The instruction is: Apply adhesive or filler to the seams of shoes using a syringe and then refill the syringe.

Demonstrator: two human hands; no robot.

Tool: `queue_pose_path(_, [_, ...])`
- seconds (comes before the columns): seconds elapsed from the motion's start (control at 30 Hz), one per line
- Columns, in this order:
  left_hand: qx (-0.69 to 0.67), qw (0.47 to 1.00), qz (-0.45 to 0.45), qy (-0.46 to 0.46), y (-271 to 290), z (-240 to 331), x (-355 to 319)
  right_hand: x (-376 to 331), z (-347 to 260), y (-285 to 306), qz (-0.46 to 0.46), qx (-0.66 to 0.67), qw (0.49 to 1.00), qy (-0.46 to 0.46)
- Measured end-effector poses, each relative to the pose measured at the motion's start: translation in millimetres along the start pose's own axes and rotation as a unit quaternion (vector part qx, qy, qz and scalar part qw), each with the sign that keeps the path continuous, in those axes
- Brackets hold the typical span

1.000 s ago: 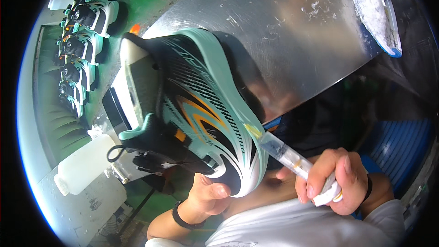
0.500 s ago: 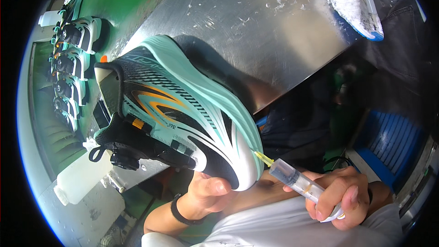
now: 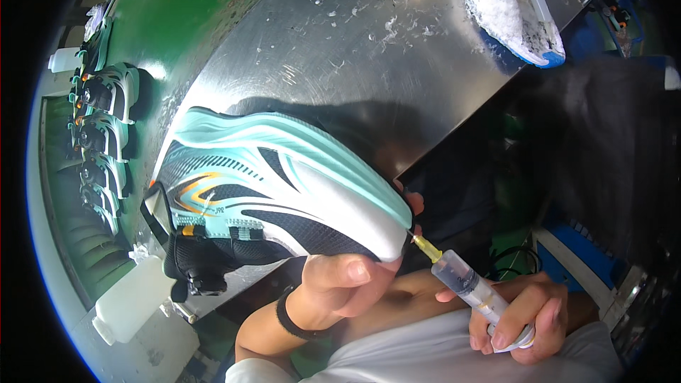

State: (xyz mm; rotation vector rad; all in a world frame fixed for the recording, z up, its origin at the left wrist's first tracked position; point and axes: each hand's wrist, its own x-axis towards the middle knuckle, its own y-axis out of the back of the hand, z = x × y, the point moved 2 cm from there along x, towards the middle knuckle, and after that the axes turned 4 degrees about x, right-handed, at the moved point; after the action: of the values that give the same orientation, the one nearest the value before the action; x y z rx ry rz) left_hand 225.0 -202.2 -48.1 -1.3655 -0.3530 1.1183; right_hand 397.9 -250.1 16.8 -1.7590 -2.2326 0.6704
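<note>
A mint, white and black sneaker (image 3: pixel 340 202) lies on its side in the air, its toe towards me. My left hand (image 3: pixel 347 284) is closed around the toe, with the thumb on the near side and fingertips showing beyond the sole. In my right hand (image 3: pixel 528 315) is a clear syringe (image 3: pixel 461 276) with a yellow-hubbed needle, fingers wrapped round the barrel and its rear end. The needle's tip is at the sole edge by the toe; whether it touches is too small to tell.
Beneath the sneaker is a metal table (image 3: pixel 319 50) with white scraps. A blue-edged tray (image 3: pixel 514 35) at the far right holds white fluffy material. Similar sneakers (image 3: pixel 103 142) line the left side, and a whitish plastic bottle (image 3: pixel 135 298) lies nearer me.
The sneaker has rolled and swung, its heel end dropping left and more of the sole edge facing up. Left fingertips now show past the toe. The needle stays by the toe, now at the sole edge.
</note>
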Motion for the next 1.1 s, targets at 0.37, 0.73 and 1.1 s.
queue_pose_path(0.37, [-0.048,0.997,-0.048,-0.037,-14,2,39,4,13,-7,0.088,0.078,0.992,0.037])
queue_pose_path(0.73, [-0.048,0.997,0.023,-0.057,-56,19,43,43,36,12,-0.083,-0.221,0.942,0.237])
queue_pose_path(1.1, [0.002,0.998,-0.020,-0.060,-26,25,14,54,19,49,0.018,-0.367,0.884,0.289])
